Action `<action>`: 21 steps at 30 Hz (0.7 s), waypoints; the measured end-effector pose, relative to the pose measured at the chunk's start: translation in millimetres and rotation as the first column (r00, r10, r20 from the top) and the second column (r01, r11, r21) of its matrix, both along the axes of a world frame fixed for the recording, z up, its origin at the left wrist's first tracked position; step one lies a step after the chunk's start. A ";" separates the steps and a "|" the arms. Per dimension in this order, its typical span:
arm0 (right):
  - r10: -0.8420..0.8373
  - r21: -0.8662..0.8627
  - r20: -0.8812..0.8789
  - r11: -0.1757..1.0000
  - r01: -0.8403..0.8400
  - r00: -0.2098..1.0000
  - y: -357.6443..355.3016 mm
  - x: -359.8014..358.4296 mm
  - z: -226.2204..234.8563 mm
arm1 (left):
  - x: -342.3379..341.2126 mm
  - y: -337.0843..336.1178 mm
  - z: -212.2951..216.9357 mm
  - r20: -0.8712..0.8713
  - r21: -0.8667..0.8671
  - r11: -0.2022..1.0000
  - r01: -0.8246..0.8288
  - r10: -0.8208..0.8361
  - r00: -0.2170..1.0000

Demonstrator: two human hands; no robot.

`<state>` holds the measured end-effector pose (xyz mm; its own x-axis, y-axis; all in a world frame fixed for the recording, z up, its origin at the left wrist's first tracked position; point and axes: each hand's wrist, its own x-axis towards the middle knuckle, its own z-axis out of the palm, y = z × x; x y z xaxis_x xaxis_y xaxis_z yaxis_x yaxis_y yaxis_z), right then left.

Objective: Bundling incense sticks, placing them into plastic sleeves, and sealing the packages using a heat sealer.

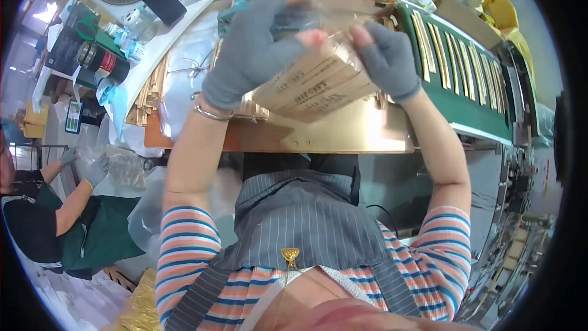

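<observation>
Above the near edge of the work board hangs a clear plastic bag [315, 83] packed with printed brown paper sleeves, tilted. My right hand [389, 61], in a grey fingerless glove, closes on the bag's upper right side, thumb toward me. Over its upper left corner is my left hand [254, 49], gloved the same way. Its thumb lies by the bag's top edge, and the forefinger stretches away from it, blurred by motion. Part of the bag's top is smeared, and the far fingers of both hands are hidden.
Below the bag lies a shiny brown board [361, 129]. Wooden strips stand in rows on a green conveyor belt [456, 95] at the right. A white table [184, 15] at the left carries a fan and a black bottle [101, 61]. A gloved co-worker [79, 220] is at the left.
</observation>
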<state>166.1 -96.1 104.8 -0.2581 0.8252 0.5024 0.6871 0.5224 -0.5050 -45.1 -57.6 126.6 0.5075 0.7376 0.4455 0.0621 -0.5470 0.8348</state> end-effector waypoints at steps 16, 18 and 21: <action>-0.449 0.046 0.277 0.889 0.455 0.849 242.0 -40.1 -85.6 | -28.3 170.7 -200.3 -0.346 -0.689 0.627 -0.364 0.157 0.925; -0.494 -0.001 0.437 0.835 0.550 0.752 245.7 -29.3 -126.7 | -26.2 166.5 -213.0 -0.319 -0.664 0.648 -0.372 0.205 0.925; -0.460 0.025 0.245 0.883 0.469 0.853 241.9 -17.1 -152.9 | -21.6 158.2 -169.8 -0.372 -0.673 0.623 -0.398 0.181 0.911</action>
